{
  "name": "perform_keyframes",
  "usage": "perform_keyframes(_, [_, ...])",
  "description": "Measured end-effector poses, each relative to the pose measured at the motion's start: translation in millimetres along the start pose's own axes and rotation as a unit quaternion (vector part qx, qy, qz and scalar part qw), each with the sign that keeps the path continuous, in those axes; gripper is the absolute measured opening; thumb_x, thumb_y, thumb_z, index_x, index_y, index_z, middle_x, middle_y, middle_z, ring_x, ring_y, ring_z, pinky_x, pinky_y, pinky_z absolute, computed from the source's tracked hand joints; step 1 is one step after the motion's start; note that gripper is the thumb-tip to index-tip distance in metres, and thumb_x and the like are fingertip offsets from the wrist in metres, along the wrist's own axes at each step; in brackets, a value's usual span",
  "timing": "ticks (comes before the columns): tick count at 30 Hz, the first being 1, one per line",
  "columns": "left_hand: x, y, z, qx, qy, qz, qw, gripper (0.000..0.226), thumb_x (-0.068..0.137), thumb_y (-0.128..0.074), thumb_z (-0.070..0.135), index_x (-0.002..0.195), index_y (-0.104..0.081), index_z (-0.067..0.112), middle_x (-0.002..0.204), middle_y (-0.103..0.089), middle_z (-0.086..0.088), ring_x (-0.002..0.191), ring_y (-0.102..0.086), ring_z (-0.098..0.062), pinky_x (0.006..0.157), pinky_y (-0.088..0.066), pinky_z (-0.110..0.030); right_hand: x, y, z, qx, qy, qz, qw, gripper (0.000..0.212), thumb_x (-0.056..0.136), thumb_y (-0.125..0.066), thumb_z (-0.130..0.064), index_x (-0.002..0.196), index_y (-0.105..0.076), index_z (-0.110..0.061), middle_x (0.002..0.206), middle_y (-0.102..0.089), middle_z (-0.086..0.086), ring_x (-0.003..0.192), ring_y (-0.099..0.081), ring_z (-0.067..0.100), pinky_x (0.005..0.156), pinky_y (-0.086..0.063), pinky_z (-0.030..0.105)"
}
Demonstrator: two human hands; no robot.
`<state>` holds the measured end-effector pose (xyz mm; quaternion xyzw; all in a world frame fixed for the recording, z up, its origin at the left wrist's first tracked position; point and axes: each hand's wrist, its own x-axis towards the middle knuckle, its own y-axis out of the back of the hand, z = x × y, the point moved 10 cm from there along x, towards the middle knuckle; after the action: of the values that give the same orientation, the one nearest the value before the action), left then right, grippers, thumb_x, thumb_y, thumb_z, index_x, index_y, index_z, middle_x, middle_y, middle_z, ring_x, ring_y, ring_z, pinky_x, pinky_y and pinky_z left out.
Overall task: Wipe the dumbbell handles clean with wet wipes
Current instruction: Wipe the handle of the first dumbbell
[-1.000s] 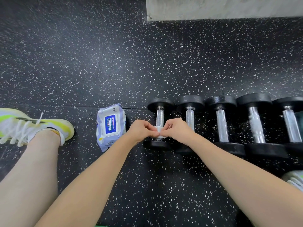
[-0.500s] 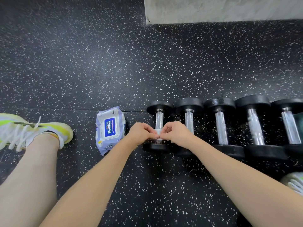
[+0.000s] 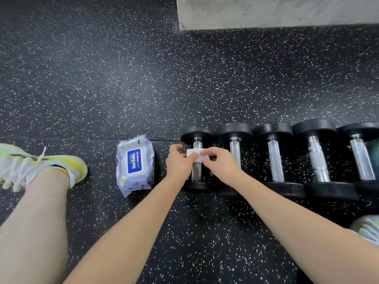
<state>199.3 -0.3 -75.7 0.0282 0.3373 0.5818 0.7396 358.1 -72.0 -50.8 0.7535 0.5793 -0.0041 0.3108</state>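
Observation:
Several black dumbbells with chrome handles lie in a row on the floor. The leftmost dumbbell (image 3: 197, 167) has a folded white wet wipe (image 3: 194, 154) laid across the upper part of its handle. My left hand (image 3: 179, 162) pinches the wipe's left end and my right hand (image 3: 220, 165) pinches its right end, one on each side of the handle. To the right lie the second dumbbell (image 3: 235, 148), the third (image 3: 275, 160) and the fourth dumbbell (image 3: 316, 160), whose handle carries white residue. A purple wet-wipe pack (image 3: 134, 165) lies left of the row.
Black speckled rubber floor (image 3: 123, 78) all around. My left leg and white-yellow shoe (image 3: 37, 165) are at the left; my other shoe (image 3: 367, 228) is at the lower right. A grey concrete base (image 3: 266, 11) stands at the top.
Both hands have slid the wipe up the handle from near its lower end toward the upper part. The wipe now shows more broadly between my hands.

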Motion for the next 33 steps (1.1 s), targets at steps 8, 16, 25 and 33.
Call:
perform_keyframes(8, [4,-26,-9,-0.026,0.061,-0.123,0.990,0.030,0.098,-0.062,0.037,0.116,-0.070,0.014,0.107,-0.071,-0.002,0.090,-0.059,-0.015,0.078,-0.048,-0.032,0,-3,2,0.042,-0.012,-0.030,0.999,0.020,0.097,-0.063,-0.024,0.114,-0.073,-0.024,0.107,-0.070,-0.015,0.087,-0.071,0.010,0.081,-0.062,0.034])
perform_keyframes(16, [14,-21,-26,-0.088,0.106,-0.121,0.983,0.025,0.097,-0.066,0.027,0.113,-0.072,0.008,0.074,-0.058,0.005,0.067,-0.047,-0.010,0.068,-0.039,-0.029,-5,-6,-4,-0.008,0.003,-0.066,0.998,0.036,0.094,-0.058,-0.016,0.120,-0.070,-0.038,0.075,-0.071,-0.010,0.067,-0.062,0.007,0.057,-0.044,0.017])
perform_keyframes(25, [1,-39,-29,-0.180,0.116,-0.195,0.957,0.023,0.105,-0.052,0.021,0.112,-0.067,0.005,0.089,-0.077,-0.011,0.076,-0.074,-0.023,0.060,-0.050,-0.026,-5,2,-2,0.013,0.003,-0.024,1.000,0.032,0.096,-0.059,-0.012,0.122,-0.073,-0.024,0.085,-0.071,-0.009,0.046,-0.050,-0.007,0.046,-0.036,0.007])
perform_keyframes(33, [-3,-33,-30,-0.183,0.132,-0.196,0.954,0.018,0.098,-0.065,0.024,0.108,-0.075,0.013,0.100,-0.076,-0.007,0.090,-0.066,-0.021,0.081,-0.050,-0.034,-7,-6,-12,-0.025,0.019,-0.037,0.999,0.032,0.094,-0.060,-0.021,0.123,-0.069,-0.032,0.103,-0.069,-0.011,0.081,-0.062,-0.003,0.060,-0.043,0.010])
